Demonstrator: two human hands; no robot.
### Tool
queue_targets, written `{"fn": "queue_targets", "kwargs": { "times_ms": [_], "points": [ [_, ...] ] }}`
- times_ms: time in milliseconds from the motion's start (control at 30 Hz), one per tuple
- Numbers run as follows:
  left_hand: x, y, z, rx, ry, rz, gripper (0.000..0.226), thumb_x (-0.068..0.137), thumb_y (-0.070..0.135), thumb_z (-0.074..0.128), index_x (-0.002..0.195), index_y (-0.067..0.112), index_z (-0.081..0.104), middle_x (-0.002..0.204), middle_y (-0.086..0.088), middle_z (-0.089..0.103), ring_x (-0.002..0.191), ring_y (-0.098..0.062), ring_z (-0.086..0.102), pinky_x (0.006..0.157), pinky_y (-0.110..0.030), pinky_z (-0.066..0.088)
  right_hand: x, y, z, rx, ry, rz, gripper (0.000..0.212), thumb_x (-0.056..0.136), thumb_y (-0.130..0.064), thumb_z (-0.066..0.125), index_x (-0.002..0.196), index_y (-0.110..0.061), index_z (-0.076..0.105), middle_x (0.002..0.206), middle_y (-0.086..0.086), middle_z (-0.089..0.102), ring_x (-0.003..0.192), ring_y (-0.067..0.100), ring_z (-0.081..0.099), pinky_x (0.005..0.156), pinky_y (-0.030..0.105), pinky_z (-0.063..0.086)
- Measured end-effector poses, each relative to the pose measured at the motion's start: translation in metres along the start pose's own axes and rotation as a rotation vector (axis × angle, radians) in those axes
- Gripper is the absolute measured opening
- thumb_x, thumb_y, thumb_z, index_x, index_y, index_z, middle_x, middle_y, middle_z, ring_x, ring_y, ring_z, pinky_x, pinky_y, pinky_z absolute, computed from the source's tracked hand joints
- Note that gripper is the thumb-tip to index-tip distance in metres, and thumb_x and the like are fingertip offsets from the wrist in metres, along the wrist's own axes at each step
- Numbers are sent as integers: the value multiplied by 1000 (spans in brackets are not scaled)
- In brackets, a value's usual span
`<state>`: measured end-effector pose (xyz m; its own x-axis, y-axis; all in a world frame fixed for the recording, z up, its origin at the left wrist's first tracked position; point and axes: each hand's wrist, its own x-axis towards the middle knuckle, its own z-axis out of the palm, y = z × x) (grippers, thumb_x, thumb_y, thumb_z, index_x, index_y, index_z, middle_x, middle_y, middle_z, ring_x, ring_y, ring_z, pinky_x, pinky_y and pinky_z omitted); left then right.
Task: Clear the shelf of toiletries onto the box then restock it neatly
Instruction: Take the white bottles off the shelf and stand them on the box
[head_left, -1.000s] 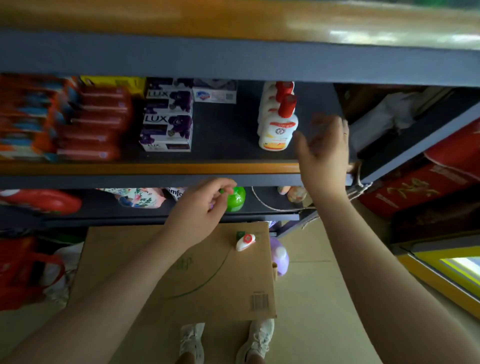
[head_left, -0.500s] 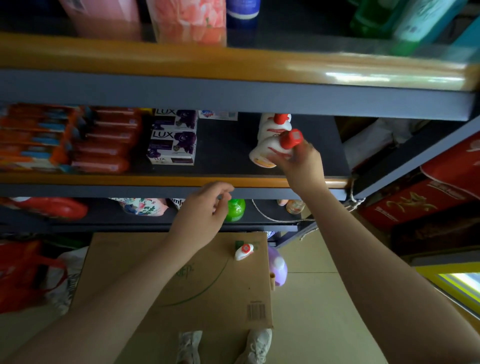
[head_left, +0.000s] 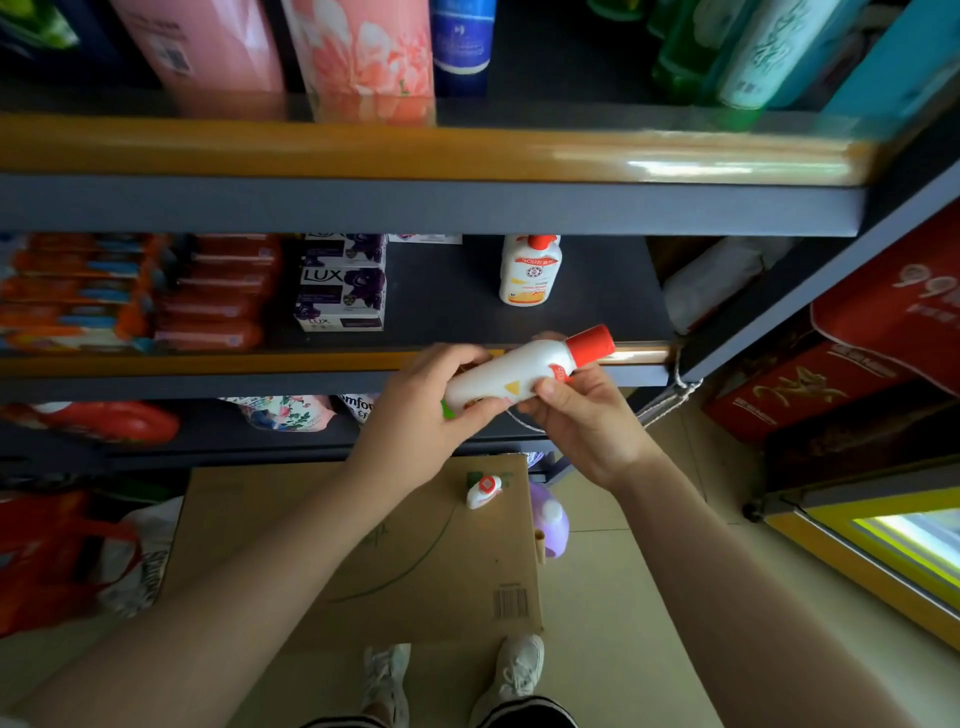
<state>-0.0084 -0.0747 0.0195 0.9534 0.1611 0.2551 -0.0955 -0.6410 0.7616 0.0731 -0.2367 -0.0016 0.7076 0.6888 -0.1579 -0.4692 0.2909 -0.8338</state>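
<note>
Nearest me is the cardboard box (head_left: 363, 561) on the floor, with one small white bottle (head_left: 483, 491) already lying near its far right corner. That box is my landmark.

Above the box's far edge, both hands are on a white bottle with a red cap (head_left: 519, 371). My left hand (head_left: 431, 405) curls round its base; my right hand (head_left: 582, 415) pinches it near the neck, cap tilted up and to the right. So the bottle is off the shelf, held in the air just in front of the shelf edge (head_left: 208, 364).

I judge the step to be getting this one down onto the box. To do it well, I'd let one hand take the whole weight before the other lets go, then lower it straight down and lay it beside the small bottle, not on top of it, leaving bare cardboard for what follows.

Farther back, above the box, a second white bottle (head_left: 530, 270) stands upright on the shelf, with purple soap boxes (head_left: 343, 296) and orange-red packs (head_left: 130, 291) well to its left. Those are not yet cleared.
</note>
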Motion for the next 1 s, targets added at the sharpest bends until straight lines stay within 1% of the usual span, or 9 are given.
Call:
{"fn": "queue_targets", "kwargs": {
  "times_ms": [133, 200, 267, 400, 467, 533, 667, 833, 1000],
  "points": [
    [-5, -6, 1, -97, -89, -191, 35, 84, 23, 66, 118, 17, 57, 104, 8, 61, 93, -11, 58, 79, -19, 46, -9, -7, 11, -202, 89, -15, 42, 74, -27, 76, 110, -15, 58, 98, 2, 69, 94, 20, 65, 81, 34, 54],
    [-8, -7, 3, -342, -204, -357, 32, 87, 23, 61, 118, 22, 54, 109, 6, 64, 99, -10, 62, 84, -26, 50, -15, -14, 18, -401, 124, -7, 28, 80, -25, 66, 107, -20, 58, 97, -1, 69, 93, 18, 66, 79, 34, 55],
    [-15, -5, 6, -626, -255, -523, 29, 87, 19, 58, 115, 24, 54, 108, 7, 66, 98, -3, 63, 81, -19, 51, -20, -21, 23, -487, 98, -22, 20, 85, -27, 61, 105, -24, 59, 96, -3, 69, 92, 17, 67, 75, 30, 55],
    [-27, -1, 14, -1041, -293, -730, 36, 79, 26, 52, 113, 16, 57, 108, -1, 68, 102, -15, 64, 85, -29, 52, -27, -25, 23, -501, 127, 1, 23, 86, -35, 51, 102, -26, 65, 102, 19, 63, 94, 41, 56, 86, 56, 45],
    [-29, 2, 16, -1240, -314, -816, 39, 81, 28, 48, 115, 10, 55, 102, -7, 68, 91, -17, 66, 80, -30, 53, -28, -24, 21, -432, 178, 33, 24, 83, -40, 55, 98, -27, 69, 101, 22, 59, 90, 36, 52, 86, 61, 42],
    [-29, 8, 17, -1348, -345, -893, 40, 84, 29, 44, 113, 4, 54, 87, -12, 64, 68, -18, 62, 67, -29, 52, -29, -25, 21, -354, 230, 61, 24, 81, -38, 57, 97, -24, 69, 98, 16, 62, 90, 29, 51, 82, 54, 42],
    [-30, 16, 20, -1460, -493, -1020, 42, 85, 28, 43, 108, -3, 59, 69, -12, 54, 57, -16, 47, 51, -24, 44, -31, -23, 18, -337, 351, 115, 25, 88, -32, 59, 98, -9, 65, 77, 8, 54, 67, 17, 48, 71, 37, 41],
    [-37, 21, 20, -1378, -605, -1010, 44, 85, 37, 37, 105, 1, 54, 62, -5, 53, 50, -14, 45, 54, -22, 39, -35, -13, 13, -284, 448, 215, 24, 91, -33, 56, 94, -10, 61, 67, 3, 47, 57, 12, 44, 47, 20, 34],
    [-36, 28, 14, -1165, -561, -1087, 45, 74, 45, 52, 92, 5, 61, 55, -6, 54, 44, -13, 47, 47, -21, 39, -40, 1, 13, 162, 459, 381, 17, 92, -28, 50, 90, -13, 57, 78, 4, 52, 56, 13, 44, 44, 20, 32]
  ]
}}
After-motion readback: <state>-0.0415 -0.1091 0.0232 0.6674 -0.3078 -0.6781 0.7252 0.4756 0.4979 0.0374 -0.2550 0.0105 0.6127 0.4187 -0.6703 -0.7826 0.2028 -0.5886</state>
